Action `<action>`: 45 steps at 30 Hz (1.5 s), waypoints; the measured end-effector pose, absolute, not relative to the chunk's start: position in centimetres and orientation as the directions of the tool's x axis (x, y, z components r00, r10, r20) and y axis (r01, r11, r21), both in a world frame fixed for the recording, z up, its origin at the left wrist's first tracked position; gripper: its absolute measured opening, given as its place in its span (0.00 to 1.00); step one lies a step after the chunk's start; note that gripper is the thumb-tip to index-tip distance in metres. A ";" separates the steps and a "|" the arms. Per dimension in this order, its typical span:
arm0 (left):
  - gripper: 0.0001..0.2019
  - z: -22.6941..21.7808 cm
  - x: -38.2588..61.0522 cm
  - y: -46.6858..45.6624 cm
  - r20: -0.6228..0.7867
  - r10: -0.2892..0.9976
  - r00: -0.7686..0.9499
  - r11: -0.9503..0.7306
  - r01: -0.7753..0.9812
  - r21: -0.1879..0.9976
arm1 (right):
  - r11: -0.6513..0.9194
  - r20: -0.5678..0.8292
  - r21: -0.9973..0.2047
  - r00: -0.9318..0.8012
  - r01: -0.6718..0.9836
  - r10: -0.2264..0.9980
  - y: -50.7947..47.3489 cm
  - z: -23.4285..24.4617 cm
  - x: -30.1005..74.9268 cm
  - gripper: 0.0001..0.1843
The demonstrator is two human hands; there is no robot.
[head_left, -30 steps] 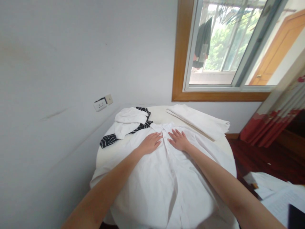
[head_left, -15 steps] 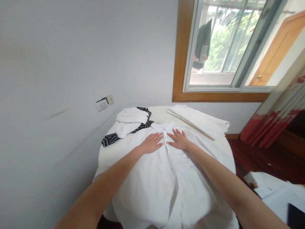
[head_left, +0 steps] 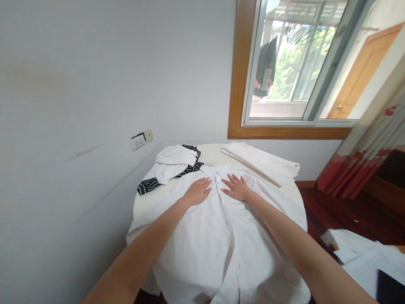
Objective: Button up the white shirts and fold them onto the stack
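A white button-front shirt [head_left: 209, 236] lies spread over a round, pale table [head_left: 209, 150], its collar toward the wall and its lower part draping over the near edge. My left hand [head_left: 198, 191] rests on the shirt just left of the button line, fingers stretched out. On the other side of the buttons, my right hand [head_left: 236, 188] lies flat on the cloth with its fingers spread. Both hands are a little below the collar, and neither grips the fabric.
At the back left of the table is a bunched white garment [head_left: 177, 157] with black patterned trim. A folded white cloth [head_left: 261, 161] lies back right. A wall socket [head_left: 137, 142] is at left, a window [head_left: 284, 67] behind. Papers [head_left: 367, 257] and a dark flat object [head_left: 390, 288] are lower right.
My left hand has slid slightly left, away from the button line. My right hand stays in nearly the same place on the shirt. The camera view has shifted a little.
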State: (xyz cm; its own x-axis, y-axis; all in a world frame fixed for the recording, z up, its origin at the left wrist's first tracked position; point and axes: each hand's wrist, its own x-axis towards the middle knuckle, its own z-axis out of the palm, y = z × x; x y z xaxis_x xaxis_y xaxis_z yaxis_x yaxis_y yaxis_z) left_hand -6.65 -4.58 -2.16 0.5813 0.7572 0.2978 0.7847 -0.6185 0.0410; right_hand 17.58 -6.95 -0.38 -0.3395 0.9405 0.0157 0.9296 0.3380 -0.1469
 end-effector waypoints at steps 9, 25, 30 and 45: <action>0.25 -2.2 -7.5 -2.8 0.353 0.901 0.251 -0.288 0.956 0.056 | 0.304 0.141 -0.189 -0.280 0.934 0.949 -5.9 -1.1 18.0 0.38; 0.33 -2.6 -8.3 -1.6 0.193 0.941 0.277 -0.297 0.952 0.080 | 0.122 0.097 -0.111 -0.111 0.986 0.989 -0.8 -2.9 22.5 0.40; 0.32 -2.2 -8.1 -1.8 0.168 0.947 0.273 -0.287 0.955 0.068 | 0.173 0.156 -0.070 -0.161 0.982 0.975 -1.5 -2.3 22.3 0.35; 0.24 0.7 -5.0 3.5 0.304 0.937 -0.170 0.087 0.960 0.267 | -0.130 0.283 -0.213 0.188 0.968 0.940 2.0 0.4 17.0 0.21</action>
